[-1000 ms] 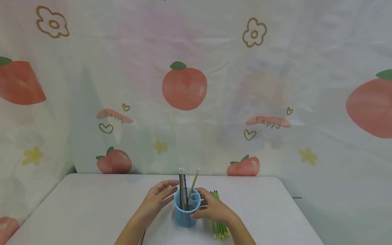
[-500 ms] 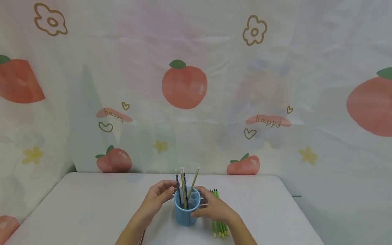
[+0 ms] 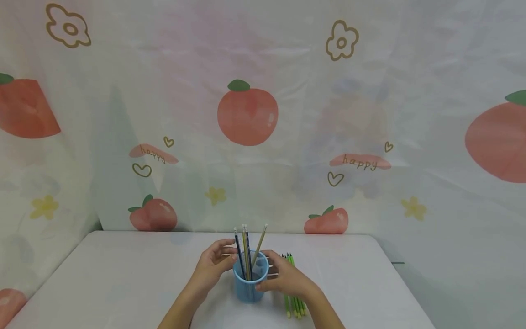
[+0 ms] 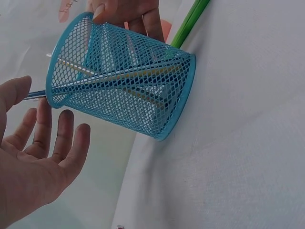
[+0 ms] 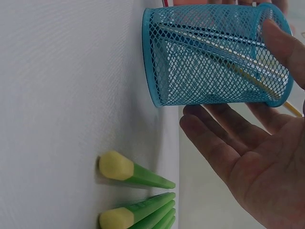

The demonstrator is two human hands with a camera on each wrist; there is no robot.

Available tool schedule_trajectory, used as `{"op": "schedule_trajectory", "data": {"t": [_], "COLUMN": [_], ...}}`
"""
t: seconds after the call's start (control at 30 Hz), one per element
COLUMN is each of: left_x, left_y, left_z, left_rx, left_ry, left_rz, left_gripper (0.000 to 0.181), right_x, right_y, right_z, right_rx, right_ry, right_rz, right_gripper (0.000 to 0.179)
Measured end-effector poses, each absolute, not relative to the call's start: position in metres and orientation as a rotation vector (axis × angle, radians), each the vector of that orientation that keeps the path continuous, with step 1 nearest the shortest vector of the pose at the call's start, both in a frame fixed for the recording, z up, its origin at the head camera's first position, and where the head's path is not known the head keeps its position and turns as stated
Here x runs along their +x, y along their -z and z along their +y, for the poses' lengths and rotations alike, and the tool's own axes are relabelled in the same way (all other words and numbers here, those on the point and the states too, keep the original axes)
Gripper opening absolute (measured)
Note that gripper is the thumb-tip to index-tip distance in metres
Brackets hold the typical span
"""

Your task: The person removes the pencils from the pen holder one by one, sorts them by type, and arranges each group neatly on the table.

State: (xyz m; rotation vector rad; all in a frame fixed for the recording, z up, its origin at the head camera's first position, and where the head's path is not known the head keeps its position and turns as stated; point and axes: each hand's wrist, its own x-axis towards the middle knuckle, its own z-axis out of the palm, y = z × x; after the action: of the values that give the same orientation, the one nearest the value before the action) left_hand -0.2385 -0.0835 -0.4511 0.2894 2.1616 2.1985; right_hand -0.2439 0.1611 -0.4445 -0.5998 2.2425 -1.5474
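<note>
A light-blue mesh pencil cup (image 3: 249, 293) stands upright on the white table. Inside it lean several pencils, dark blue and gold, with white eraser ends upward; a dark pencil (image 3: 239, 251) tilts left over the rim. My right hand (image 3: 288, 279) holds the cup from the right, thumb on the near side and fingers round the far side. At the left rim is my left hand (image 3: 213, 266), its fingers loosely bent. In the left wrist view, one of its fingertips touches the rim by the dark pencil (image 4: 35, 95), while the thumb is just off that pencil.
Several green pencils (image 3: 297, 307) with yellow ends lie beside the cup, partly behind my right hand. A patterned curtain (image 3: 255, 183) with printed fruit hangs behind the table (image 3: 135, 274). The tip of a thin red object (image 5: 165, 3) shows in the right wrist view.
The dark pencil at the left has tipped from near upright to leaning left. My left thumb has moved right, to the cup's rim, and the fingers have risen slightly. The right hand stays put.
</note>
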Motion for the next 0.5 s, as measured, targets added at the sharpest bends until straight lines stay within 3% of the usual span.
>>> {"op": "schedule_trajectory", "data": {"t": [0.5], "left_x": [-0.2398], "left_y": [0.45], "left_z": [-0.0892], "left_rx": [0.295], "left_ry": [-2.196], "left_rz": [2.243], "left_gripper": [0.033], "right_x": [-0.2433], "right_y": [0.4423], "right_z": [0.1607], "right_rx": [-0.576], "right_ry": [1.543], "right_rz": [2.236], "right_gripper": [0.08]}}
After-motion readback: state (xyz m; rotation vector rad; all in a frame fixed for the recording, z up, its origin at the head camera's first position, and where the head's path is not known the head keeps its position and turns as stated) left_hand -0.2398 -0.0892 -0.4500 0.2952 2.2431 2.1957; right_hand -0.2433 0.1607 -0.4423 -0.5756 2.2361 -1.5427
